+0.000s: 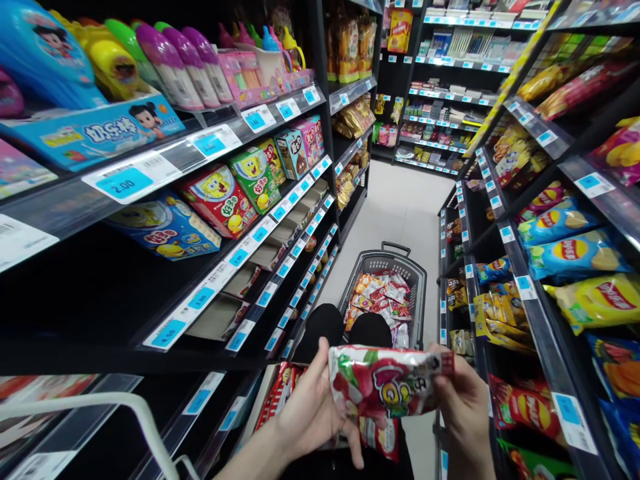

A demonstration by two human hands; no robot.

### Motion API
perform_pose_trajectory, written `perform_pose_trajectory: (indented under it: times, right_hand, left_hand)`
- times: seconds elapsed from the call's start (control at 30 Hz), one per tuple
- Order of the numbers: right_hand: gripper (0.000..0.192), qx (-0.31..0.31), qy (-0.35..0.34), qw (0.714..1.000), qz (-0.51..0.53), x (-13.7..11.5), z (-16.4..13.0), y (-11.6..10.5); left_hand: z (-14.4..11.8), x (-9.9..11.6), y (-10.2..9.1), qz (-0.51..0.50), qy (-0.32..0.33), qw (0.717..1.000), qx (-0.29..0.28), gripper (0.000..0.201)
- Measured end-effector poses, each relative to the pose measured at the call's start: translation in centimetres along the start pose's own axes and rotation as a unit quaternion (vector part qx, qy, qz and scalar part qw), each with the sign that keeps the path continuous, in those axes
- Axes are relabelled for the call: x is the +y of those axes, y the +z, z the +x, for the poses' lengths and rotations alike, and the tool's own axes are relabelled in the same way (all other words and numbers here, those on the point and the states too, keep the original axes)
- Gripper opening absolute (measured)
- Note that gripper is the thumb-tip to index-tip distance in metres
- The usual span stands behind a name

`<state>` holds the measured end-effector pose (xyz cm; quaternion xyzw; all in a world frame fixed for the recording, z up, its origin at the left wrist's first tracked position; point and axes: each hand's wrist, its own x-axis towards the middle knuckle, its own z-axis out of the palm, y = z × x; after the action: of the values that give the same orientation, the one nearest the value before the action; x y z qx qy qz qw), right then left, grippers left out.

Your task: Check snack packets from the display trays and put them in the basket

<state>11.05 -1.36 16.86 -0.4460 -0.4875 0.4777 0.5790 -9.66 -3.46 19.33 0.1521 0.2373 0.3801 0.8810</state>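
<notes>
Left hand (313, 407): at bottom centre, fingers closed around the left end of the red snack packet (385, 383).
Right hand (465, 403): pinches the packet's right end.
Packet: held flat between both hands, low in the frame, above the aisle floor.
Basket (417, 280): ahead at centre, already holding many similar packets.
Progress: packets remain in the basket; this one sits on no shelf yet.

Both hands hold a red-and-white snack packet (387, 383) crosswise: the left hand (313, 407) grips its left end, the right hand (463, 400) pinches its right end. Just beyond the hands stands a grey shopping basket (417, 277) filled with similar packets. Left of the left hand run shelves with blue price tags (123, 181); right of the right hand hang crisp bags (570, 257).
</notes>
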Motion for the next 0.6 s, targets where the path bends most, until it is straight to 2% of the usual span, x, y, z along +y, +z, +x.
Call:
perform_pose_trajectory:
  times: [0.1,0.17,0.23,0.27,0.33,0.4,0.43,0.5,0.57,0.6]
  right_hand:
    - [0.011,-0.123,-0.138,0.982,0.049,-0.4,0.5,-0.6]
    - [0.013,-0.202,-0.185,0.960,0.056,-1.0,1.0,-0.6]
    - [0.011,-0.219,-0.209,0.952,0.036,-1.5,1.4,-0.5]
    - [0.010,-0.202,-0.208,0.957,0.023,-1.6,1.5,-0.3]
    - [0.014,-0.119,-0.149,0.982,-0.005,-1.5,1.5,0.1]
    - [0.018,-0.020,-0.026,0.999,-0.001,-0.9,1.1,0.4]
    - [0.021,0.012,0.033,0.999,0.023,-0.4,0.8,0.5]
    - [0.037,0.012,0.091,0.991,0.094,0.4,0.2,0.7]
    - [0.054,-0.051,0.097,0.986,0.124,1.0,-0.4,1.1]
    - [0.057,-0.081,0.104,0.985,0.107,1.0,-0.7,1.4]
  left_hand:
    - [-0.1,0.3,-0.5,0.034,-0.053,0.998,-0.014,0.065]
    - [0.0,0.5,-0.5,0.078,-0.097,0.991,-0.043,0.070]
    - [0.1,0.6,-0.2,0.128,-0.140,0.979,-0.080,0.078]
    - [0.2,0.6,0.0,0.151,-0.153,0.972,-0.090,0.078]
    - [0.4,0.4,0.6,0.187,-0.149,0.969,-0.068,0.071]
    - [0.5,0.2,1.0,0.214,-0.084,0.973,0.000,0.066]
    - [0.6,0.1,1.2,0.229,-0.043,0.972,0.038,0.064]
    - [0.7,0.0,1.4,0.267,0.036,0.957,0.107,0.061]
    - [0.8,0.0,1.5,0.307,0.091,0.934,0.161,0.055]
    - [0.9,0.0,1.5,0.331,0.111,0.919,0.185,0.051]
